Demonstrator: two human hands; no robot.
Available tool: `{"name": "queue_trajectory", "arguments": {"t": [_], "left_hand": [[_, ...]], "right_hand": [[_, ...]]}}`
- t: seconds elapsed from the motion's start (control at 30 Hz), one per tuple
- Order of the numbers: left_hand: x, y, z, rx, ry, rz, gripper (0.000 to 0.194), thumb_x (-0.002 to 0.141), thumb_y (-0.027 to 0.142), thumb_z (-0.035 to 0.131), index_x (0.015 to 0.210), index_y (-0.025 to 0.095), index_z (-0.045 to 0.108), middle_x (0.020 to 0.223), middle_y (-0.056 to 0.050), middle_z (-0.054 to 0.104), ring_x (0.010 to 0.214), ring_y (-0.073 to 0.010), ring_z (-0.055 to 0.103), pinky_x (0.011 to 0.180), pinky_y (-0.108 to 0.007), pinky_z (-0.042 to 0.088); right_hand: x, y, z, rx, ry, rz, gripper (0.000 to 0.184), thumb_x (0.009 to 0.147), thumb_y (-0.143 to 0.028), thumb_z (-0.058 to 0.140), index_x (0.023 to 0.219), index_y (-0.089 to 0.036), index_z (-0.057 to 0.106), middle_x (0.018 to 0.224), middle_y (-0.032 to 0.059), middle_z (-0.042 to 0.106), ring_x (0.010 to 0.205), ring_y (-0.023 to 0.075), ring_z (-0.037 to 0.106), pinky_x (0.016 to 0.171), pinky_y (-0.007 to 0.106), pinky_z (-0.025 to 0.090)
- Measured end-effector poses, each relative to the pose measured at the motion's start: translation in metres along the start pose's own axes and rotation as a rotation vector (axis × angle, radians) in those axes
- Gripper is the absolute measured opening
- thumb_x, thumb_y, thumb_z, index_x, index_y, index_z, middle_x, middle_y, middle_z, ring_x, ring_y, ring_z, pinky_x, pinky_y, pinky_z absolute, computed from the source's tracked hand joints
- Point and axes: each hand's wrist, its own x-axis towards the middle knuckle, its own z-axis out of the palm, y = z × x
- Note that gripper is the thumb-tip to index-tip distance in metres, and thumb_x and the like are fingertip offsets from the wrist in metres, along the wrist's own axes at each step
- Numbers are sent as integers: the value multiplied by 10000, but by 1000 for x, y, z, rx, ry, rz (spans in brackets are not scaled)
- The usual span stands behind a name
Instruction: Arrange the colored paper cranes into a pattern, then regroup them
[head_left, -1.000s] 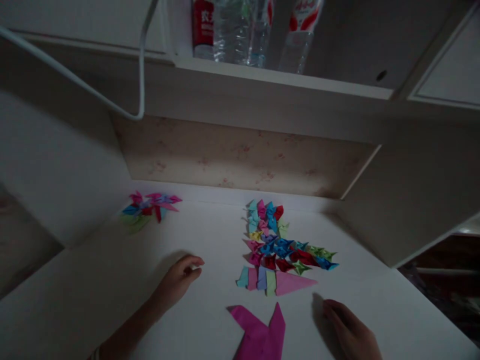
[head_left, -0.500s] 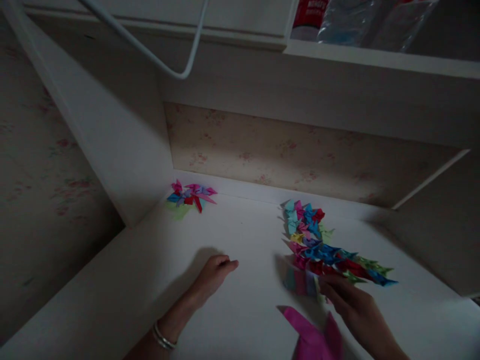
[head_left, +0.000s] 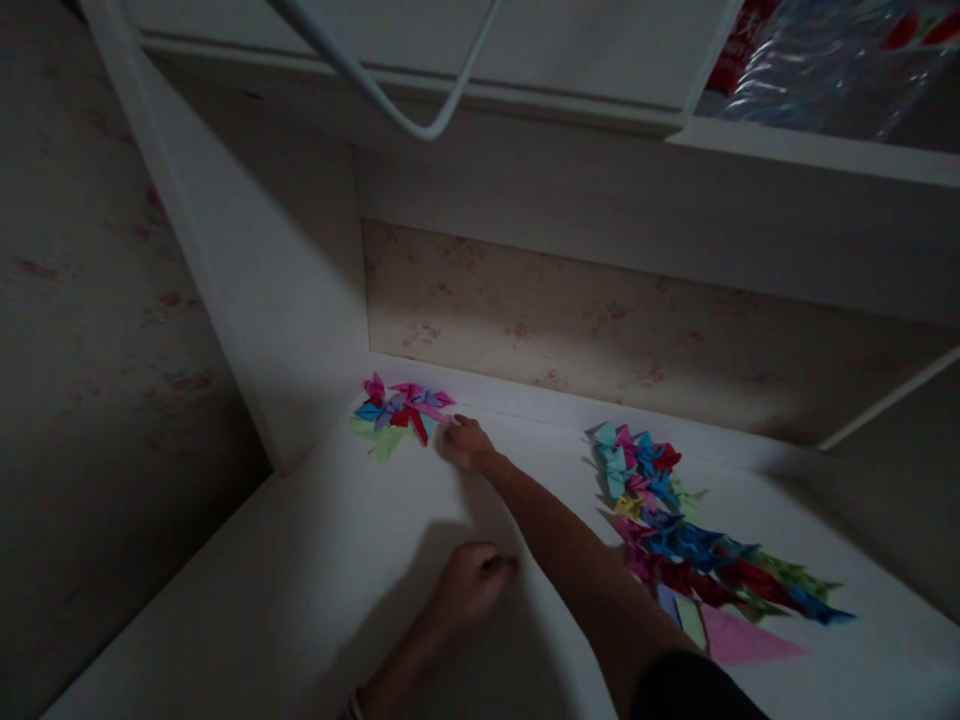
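From the head view, I see the person's right hand (head_left: 471, 445) stretched across to the small heap of folded origami pieces (head_left: 405, 405) at the back left of the white tabletop (head_left: 322, 600); whether it pinches one, I can't tell. The left hand (head_left: 466, 583) is curled closed nearby. This looks like a reaching step; lifting one thin fold would call for a light fingertip pinch. More folded pieces (head_left: 690, 545) lie clustered to the right.

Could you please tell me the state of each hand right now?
Left hand: loosely curled, no item visible; full closure unclear.
Right hand: at the smaller paper pile; grip cannot be told.
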Motion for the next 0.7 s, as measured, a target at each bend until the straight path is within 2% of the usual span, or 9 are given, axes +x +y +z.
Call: {"name": "queue_trajectory", "arguments": {"t": [0.07,0.2,0.4,0.47,0.57,0.63,0.7], "left_hand": [[1,-2,0,9,-6,-16,370,768,433,509,528,206,344,554,59,308,553,-103,316,517,-257,208],[2,-3,-1,25,-38,-52,384,767,480,519,544,199,383,550,58,336,547,-104,321,515,-257,217],[-1,2,-1,23,-16,-39,341,774,404,509,539,201,368,556,58,327,561,-106,334,520,-254,220],[-2,4,-1,-9,15,-4,332,775,369,511,532,199,363,556,60,318,566,-104,338,524,-252,219],[-3,6,-3,-106,43,-27,362,771,408,539,537,204,352,527,75,294,527,-90,314,501,-244,208],[-2,7,-4,-205,47,-91,396,770,495,545,564,210,364,486,94,272,465,-75,268,464,-237,181],[-2,9,-5,-326,46,-146,431,762,593,528,607,213,397,442,114,252,405,-62,206,427,-233,134]], "right_hand": [[14,-1,4,3,12,44,353,917,-347,538,1229,-181,545,1319,100,514,1164,255,517,954,487,437],[23,1,3,54,14,66,337,906,-358,563,1189,-175,562,1245,86,562,1084,229,567,921,470,468],[9,4,-24,232,115,54,273,903,-254,491,1113,-274,664,1175,43,669,1128,234,585,977,364,412],[-4,6,-36,323,165,49,267,877,-230,500,1060,-273,690,1123,27,696,1080,223,616,956,339,427],[-34,9,-49,497,229,72,277,853,-209,496,1060,-247,677,972,22,731,839,172,691,809,289,507],[-64,12,-52,621,263,99,334,856,-201,460,1148,-224,620,936,27,727,715,140,692,704,263,534],[-103,14,-53,727,288,123,387,865,-220,425,1230,-196,554,962,50,715,695,135,689,665,264,546]]}}
